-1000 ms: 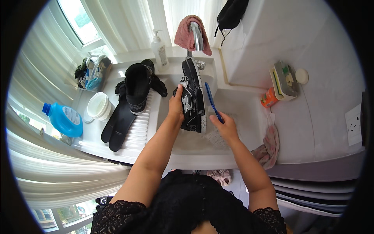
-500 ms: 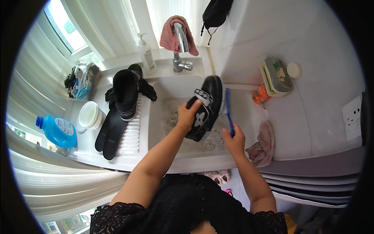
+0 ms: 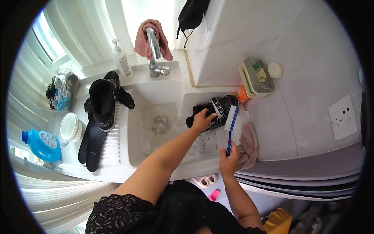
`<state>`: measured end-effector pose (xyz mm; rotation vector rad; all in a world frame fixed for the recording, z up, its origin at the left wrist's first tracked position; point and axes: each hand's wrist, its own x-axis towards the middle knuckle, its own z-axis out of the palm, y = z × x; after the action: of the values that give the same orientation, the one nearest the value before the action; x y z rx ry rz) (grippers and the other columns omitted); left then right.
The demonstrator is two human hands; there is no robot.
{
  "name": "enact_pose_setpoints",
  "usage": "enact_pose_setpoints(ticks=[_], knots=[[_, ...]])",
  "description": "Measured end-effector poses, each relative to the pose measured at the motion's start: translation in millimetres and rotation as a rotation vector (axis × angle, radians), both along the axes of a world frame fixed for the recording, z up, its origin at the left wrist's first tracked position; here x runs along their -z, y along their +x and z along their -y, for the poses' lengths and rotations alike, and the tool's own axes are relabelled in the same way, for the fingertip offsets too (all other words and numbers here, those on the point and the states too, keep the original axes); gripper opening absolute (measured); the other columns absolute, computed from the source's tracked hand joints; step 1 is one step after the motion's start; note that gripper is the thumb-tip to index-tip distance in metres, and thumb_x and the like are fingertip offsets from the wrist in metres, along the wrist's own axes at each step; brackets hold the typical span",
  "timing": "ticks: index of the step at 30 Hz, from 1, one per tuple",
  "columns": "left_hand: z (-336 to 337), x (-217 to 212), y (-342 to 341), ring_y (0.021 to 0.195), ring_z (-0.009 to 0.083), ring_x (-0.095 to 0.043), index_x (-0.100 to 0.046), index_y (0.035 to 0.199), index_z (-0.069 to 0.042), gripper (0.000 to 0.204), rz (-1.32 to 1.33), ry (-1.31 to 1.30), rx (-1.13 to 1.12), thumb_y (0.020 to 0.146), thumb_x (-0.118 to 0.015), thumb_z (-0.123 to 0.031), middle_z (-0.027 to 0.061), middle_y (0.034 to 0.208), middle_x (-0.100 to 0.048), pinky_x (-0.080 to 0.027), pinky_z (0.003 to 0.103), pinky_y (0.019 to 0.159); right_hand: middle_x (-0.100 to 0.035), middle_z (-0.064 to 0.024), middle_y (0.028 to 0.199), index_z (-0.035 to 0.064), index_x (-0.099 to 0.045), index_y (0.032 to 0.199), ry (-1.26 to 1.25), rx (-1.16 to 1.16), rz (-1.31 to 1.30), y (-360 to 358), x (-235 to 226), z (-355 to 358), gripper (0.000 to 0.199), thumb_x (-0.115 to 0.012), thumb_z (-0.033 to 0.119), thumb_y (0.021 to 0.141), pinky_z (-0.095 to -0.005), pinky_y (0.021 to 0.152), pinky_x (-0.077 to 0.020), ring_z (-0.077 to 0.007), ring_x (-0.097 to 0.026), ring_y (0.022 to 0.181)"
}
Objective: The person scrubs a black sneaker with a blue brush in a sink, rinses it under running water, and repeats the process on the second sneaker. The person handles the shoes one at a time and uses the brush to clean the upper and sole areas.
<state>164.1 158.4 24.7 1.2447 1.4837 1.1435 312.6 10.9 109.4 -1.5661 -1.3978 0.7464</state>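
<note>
A black shoe [image 3: 225,104] with a white-patterned strap lies sideways over the right part of the white sink [image 3: 134,136], its one end near the orange container. My left hand [image 3: 202,120] grips it by its near side, thumb and fingers closed on it. My right hand [image 3: 228,159] is wrapped round the handle of a blue brush [image 3: 230,136]. The brush's white bristles stand upright beside the shoe's right end; whether they touch it I cannot tell. Cloudy, foamy water [image 3: 194,145] covers the sink's bottom.
Left of the basin, another black shoe [image 3: 103,99] and black insoles [image 3: 92,148] rest on the ribbed drainboard. Beyond are a white tub [image 3: 73,128] and blue detergent bottle [image 3: 44,145]. A pink cloth hangs on the faucet [image 3: 154,46]. An orange container [image 3: 242,94] and wet cloth [image 3: 247,144] flank the right rim.
My left hand has brought the shoe rightward and turned it from upright to sideways. The brush has turned and moved with my right hand. The whole view has shifted right.
</note>
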Motion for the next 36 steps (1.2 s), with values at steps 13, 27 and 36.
enact_pose_setpoints(ticks=[13, 27, 36], knots=[[101.4, -90.6, -201.5, 0.113, 0.0346, -0.050, -0.055, 0.118, -0.005, 0.052, -0.672, 0.423, -0.384, 0.074, -0.074, -0.024, 0.0162, 0.120, -0.055, -0.038, 0.045, 0.099, -0.058, 0.0006, 0.093, -0.0005, -0.052, 0.125, -0.020, -0.397, -0.146, -78.2, -9.0, -20.5, 0.042, -0.064, 0.007, 0.085, -0.0207, 0.064, -0.0418, -0.0056, -0.047, 0.070], [199.3, -152.2, -285.8, 0.088, 0.0321, -0.055, -0.061, 0.082, -0.006, 0.036, -1.171, 0.159, -0.339, 0.057, -0.082, -0.019, 0.0102, 0.083, -0.060, -0.047, 0.041, 0.074, -0.068, -0.0140, 0.089, -0.0001, -0.059, 0.105, 0.168, -0.489, 0.079, -160.6, -32.7, -127.7, 0.027, -0.065, 0.018, 0.086, -0.0329, 0.072, -0.0491, -0.0243, -0.065, 0.077], [206.8, -124.4, -167.4, 0.084, 0.0303, -0.057, -0.061, 0.081, -0.004, 0.032, -0.887, 0.253, 0.015, 0.061, -0.080, -0.021, 0.0105, 0.081, -0.060, -0.048, 0.041, 0.072, -0.067, -0.0149, 0.087, 0.0005, -0.060, 0.098, 0.260, -0.310, 0.116, -194.6, -35.6, -190.4, 0.033, -0.064, 0.031, 0.086, -0.0389, 0.074, -0.0492, -0.0306, -0.065, 0.081]])
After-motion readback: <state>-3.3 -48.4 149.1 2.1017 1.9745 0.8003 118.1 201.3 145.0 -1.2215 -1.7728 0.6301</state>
